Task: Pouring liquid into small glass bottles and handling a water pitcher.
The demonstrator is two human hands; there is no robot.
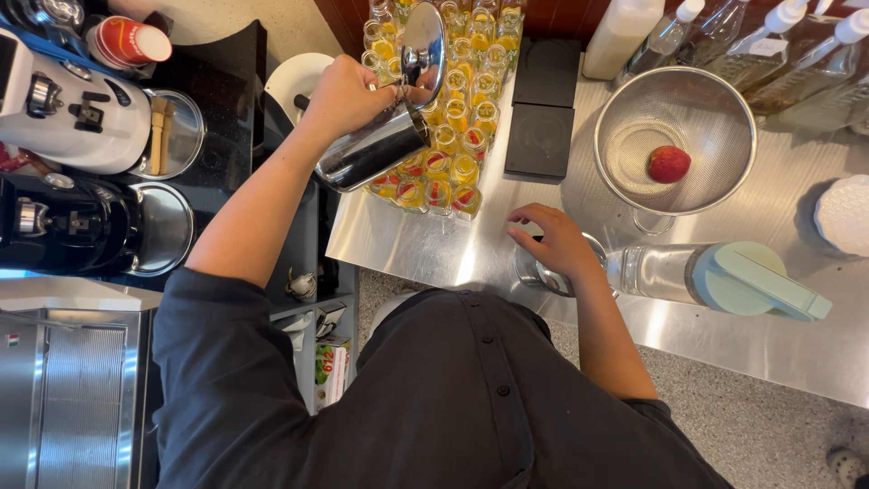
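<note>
My left hand (348,91) grips the handle of a steel pitcher (371,149) with its hinged lid (424,50) flipped up. The pitcher is tilted, spout towards a block of several small glass bottles (453,136) filled with yellow and red liquid on the steel counter (407,240). My right hand (552,240) rests on top of a small steel cup (536,272) near the counter's front edge, fingers curled over its rim. What the cup contains is hidden by the hand.
A steel strainer (674,136) holds a red fruit (669,164). A clear jug with a pale green lid (724,276) lies right of the cup. Two black scales (543,109), tall bottles (760,45) behind, coffee grinders (72,118) at left, a white dish (846,213) at right.
</note>
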